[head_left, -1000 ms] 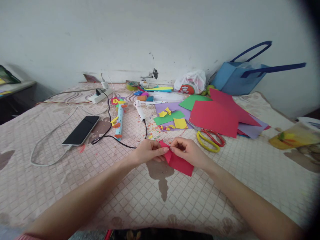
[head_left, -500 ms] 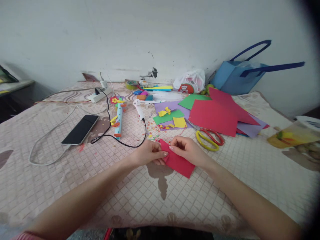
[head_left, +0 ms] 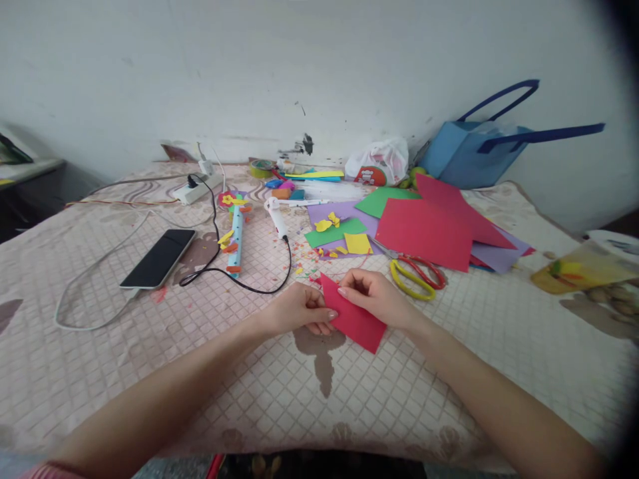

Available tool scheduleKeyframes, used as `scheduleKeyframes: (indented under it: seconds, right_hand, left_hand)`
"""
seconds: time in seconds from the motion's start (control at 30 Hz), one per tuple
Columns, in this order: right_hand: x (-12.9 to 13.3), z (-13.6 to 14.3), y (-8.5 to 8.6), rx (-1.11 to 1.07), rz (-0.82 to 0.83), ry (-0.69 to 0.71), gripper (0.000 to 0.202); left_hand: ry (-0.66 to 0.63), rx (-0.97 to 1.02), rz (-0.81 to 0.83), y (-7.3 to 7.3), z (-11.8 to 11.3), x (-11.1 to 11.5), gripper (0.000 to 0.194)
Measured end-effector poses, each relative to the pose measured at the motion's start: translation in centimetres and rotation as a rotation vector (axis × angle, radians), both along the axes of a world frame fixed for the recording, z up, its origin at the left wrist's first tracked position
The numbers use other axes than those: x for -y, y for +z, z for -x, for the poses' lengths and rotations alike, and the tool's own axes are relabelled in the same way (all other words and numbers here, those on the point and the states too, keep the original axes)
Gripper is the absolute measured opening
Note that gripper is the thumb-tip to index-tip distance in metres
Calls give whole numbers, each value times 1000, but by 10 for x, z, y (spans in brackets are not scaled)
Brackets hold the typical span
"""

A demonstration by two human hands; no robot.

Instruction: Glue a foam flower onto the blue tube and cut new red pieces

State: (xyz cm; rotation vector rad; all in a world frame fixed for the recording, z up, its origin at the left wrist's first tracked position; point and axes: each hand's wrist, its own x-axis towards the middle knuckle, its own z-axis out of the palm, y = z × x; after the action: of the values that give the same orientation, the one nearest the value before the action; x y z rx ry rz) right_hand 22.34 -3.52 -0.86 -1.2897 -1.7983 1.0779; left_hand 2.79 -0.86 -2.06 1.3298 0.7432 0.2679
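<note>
Patterned tablecloth (head_left: 269, 392) under all fingers; lge red paper sheet (head_left: 424, 229) ahead & R of them. L hand (head_left: 294, 310) & R hand (head_left: 378, 297): thumbs & fingers clamped on red paper piece (head_left: 358, 324) btwn them. Scissors (head_left: 408, 289) nr R fingers; yellow paper square (head_left: 358, 244) straight ahead.

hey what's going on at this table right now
A person is handling a small piece of red paper just above a patterned tablecloth. The left hand has its edge between thumb and fingers, and the right hand grips it near the top. Scissors lie beyond the right hand, near larger red sheets. A white corded glue gun lies farther back, and a phone lies to the left, plugged into a cable.
</note>
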Motion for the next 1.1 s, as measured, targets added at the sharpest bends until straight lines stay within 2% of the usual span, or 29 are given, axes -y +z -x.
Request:
scheduleKeyframes:
  seconds: [0.37, 0.53, 0.6, 0.77, 0.93, 1.1]
  right_hand:
    - [-1, -1, 1, -7, 32, -1, 16]
    - [0, 0, 1, -15, 79, 57, 16]
    - [1, 1, 1, -37, 87, 84, 16]
    - [2, 2, 2, -54, 102, 116, 15]
    - [2, 2, 2, -34, 113, 120, 17]
    - [1, 2, 1, -41, 117, 145, 18]
  left_hand:
    - [-54, -3, 3, 3, 3, -3, 28]
    - [133, 41, -2, 5, 4, -11, 31]
    - [169, 35, -2, 5, 4, -12, 31]
    - [168, 30, -7, 7, 4, -11, 31]
    - [232, 30, 12, 9, 3, -11, 32]
    - [204, 16, -10, 9, 3, -11, 34]
